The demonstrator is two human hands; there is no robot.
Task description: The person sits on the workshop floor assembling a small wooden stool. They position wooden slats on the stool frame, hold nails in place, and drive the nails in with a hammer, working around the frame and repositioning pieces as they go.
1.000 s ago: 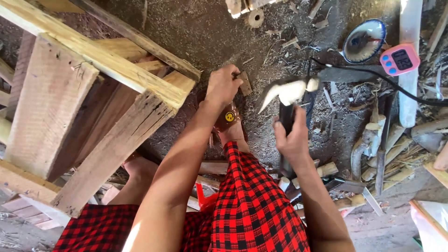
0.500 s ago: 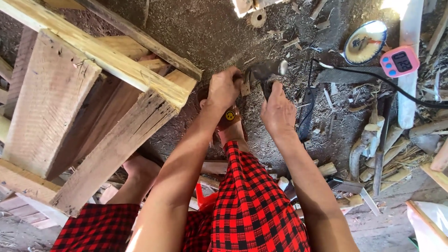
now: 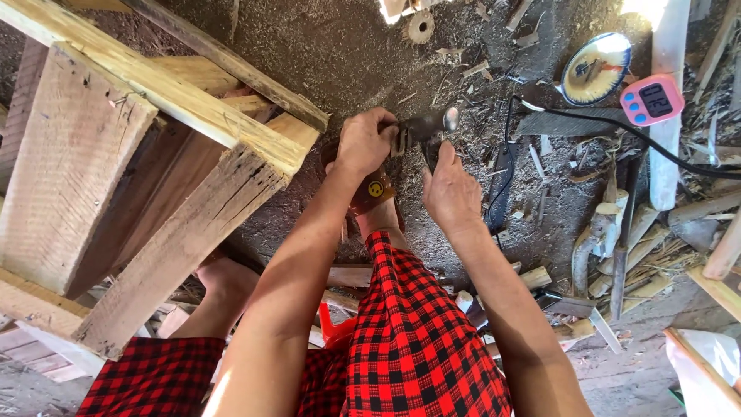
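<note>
dark tool (image 3: 423,127) half hidden by hands, wooden frame (image 3: 116,154) cut off

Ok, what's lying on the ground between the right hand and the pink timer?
In the head view, between the right hand and the pink timer lie a black cable, a dark flat file-like piece and sawdust-strewn dirt.

Dirt floor (image 3: 324,54): sawdust, wood scraps (image 3: 617,232), pink timer (image 3: 652,100), round dish (image 3: 595,69), black cable (image 3: 617,127), timber frame (image 3: 154,154).

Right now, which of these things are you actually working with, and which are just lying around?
In use:
left hand
right hand
dark metal tool held between them

Lying about:
pink timer
round plate
black cable
wooden frame
wood offcuts
</note>
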